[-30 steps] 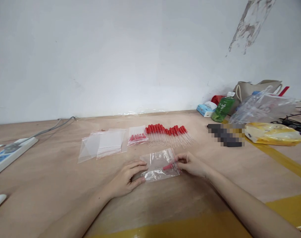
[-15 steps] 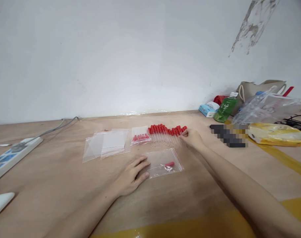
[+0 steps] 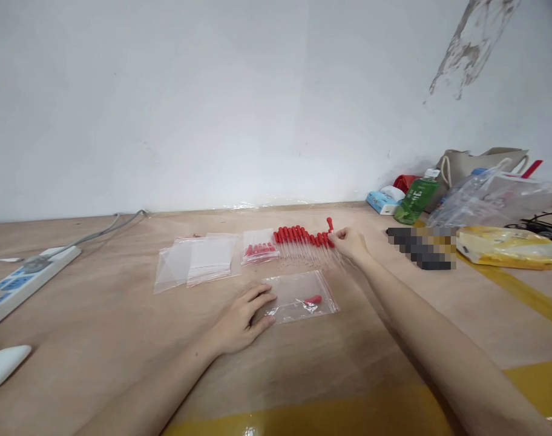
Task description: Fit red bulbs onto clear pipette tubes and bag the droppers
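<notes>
My right hand (image 3: 351, 243) pinches a dropper (image 3: 329, 224) with a red bulb, its bulb pointing up above the right end of the row. Beneath and beside those fingers lies a row of red-bulbed droppers (image 3: 294, 235) with thin clear stems. My left hand (image 3: 245, 318) rests with fingers apart on the left edge of a clear zip bag (image 3: 289, 283). Inside that bag is a single dropper whose red bulb (image 3: 313, 300) sits toward the right. Behind it, a filled zip bag (image 3: 259, 237) shows several red bulbs.
Flat zip bags (image 3: 210, 260) lie stacked left of the filled bag. A power strip (image 3: 33, 281) with a cable stands far left, near a white object (image 3: 6, 368). At right are a tissue pack (image 3: 384, 201), a green bottle (image 3: 416, 197), plastic bags and a yellow packet (image 3: 507, 247).
My right hand has lifted one dropper from the row's right end, so its bulb now stands above the others. My left hand stays on the bag.
</notes>
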A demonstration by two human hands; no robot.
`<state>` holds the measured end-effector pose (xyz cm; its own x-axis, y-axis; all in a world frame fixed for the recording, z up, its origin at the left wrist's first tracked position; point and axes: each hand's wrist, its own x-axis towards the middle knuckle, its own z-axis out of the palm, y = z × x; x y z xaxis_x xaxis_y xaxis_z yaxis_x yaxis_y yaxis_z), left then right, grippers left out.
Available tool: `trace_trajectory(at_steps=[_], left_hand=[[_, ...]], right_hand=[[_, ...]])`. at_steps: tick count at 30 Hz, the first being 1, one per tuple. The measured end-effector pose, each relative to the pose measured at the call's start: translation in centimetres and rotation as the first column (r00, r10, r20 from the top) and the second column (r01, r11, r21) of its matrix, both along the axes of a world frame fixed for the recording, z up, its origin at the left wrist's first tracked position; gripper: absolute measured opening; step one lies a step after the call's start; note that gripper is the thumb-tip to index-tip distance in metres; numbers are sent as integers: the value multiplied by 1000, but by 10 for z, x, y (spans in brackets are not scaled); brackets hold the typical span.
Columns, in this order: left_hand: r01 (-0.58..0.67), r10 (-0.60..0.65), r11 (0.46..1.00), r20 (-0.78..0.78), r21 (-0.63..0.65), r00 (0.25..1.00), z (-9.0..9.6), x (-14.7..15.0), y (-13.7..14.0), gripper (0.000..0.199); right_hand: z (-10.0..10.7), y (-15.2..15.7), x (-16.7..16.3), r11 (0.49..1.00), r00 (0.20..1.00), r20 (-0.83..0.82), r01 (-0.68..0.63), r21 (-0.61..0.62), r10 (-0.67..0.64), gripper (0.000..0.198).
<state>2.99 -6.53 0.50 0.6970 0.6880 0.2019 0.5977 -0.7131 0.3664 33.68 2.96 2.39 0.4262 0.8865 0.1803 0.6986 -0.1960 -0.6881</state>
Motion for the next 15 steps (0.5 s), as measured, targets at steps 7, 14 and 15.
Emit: trace_trajectory(at_steps=[7, 14, 15], left_hand=[[0, 0, 1000, -16, 19, 1000, 0, 0, 0, 40], [7, -7, 999, -7, 45, 1000, 0, 1, 1, 40], [8, -8, 999, -10, 45, 1000, 0, 1, 1, 40]], right_hand=[[-17, -71, -5, 909, 745, -558, -156, 386, 365, 82], [-39, -85, -12, 907, 649, -677, -45, 419, 346, 81], [-41, -83, -12, 906, 650, -678, -40, 421, 344, 78]])
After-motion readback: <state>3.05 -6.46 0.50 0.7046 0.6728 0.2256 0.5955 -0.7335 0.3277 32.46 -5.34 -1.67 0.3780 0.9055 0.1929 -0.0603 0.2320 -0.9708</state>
